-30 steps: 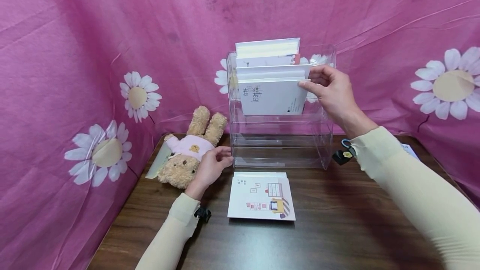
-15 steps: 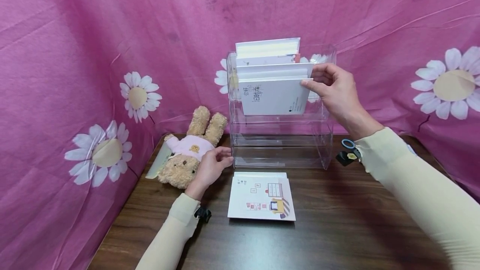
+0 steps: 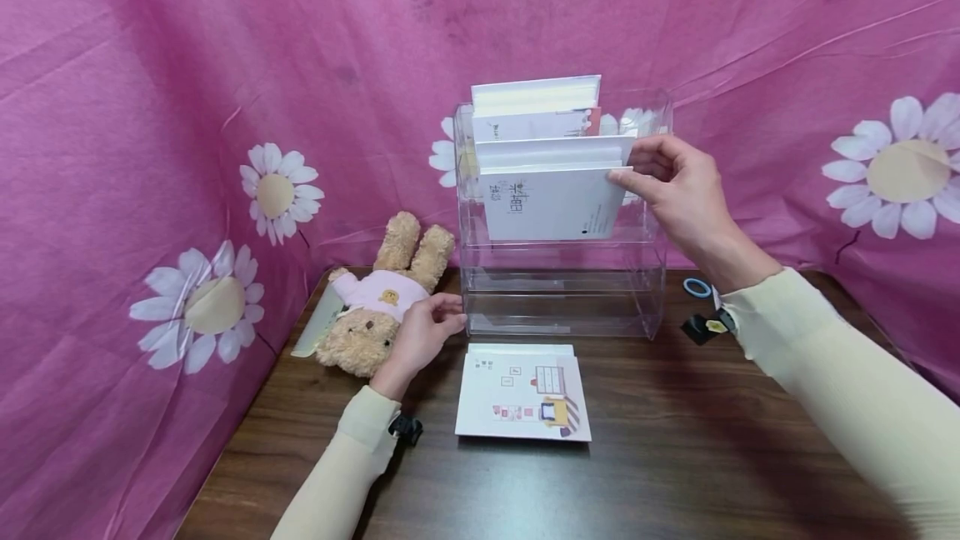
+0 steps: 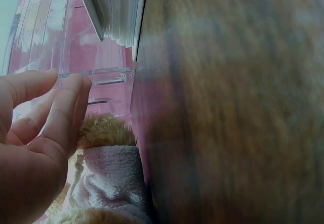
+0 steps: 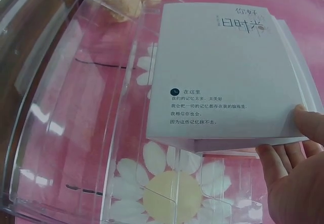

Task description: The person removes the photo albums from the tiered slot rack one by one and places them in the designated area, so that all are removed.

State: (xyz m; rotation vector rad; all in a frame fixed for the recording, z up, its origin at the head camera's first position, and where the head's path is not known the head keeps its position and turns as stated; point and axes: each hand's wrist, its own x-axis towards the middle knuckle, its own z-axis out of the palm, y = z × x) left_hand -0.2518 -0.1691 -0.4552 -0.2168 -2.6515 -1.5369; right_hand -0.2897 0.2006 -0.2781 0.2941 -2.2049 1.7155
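A white hardcover notebook [image 3: 551,205] with printed characters leans in an upper level of a clear acrylic rack [image 3: 558,327]. My right hand [image 3: 686,194] pinches its right edge, thumb on the front cover and fingers behind; in the right wrist view the notebook's [image 5: 217,67] lower text faces that hand. Another white notebook [image 3: 536,98] stands behind it at the top. My left hand [image 3: 423,336] touches the rack's lower left side with fairly straight fingers. In front of the rack lies an illustrated notebook [image 3: 517,407], seen edge-on by the left wrist camera.
A teddy bear [image 3: 360,340] in a pink top lies left of the rack, over a pale green flat item [image 3: 315,327]. A light blue ring [image 3: 696,287] sits near my right sleeve. Pink floral cloth [image 3: 345,65] hangs behind the wooden table [image 3: 637,473].
My right hand has shifted slightly right, then a little lower, and the pinched notebook has moved with it. The left hand stays at the rack's side.
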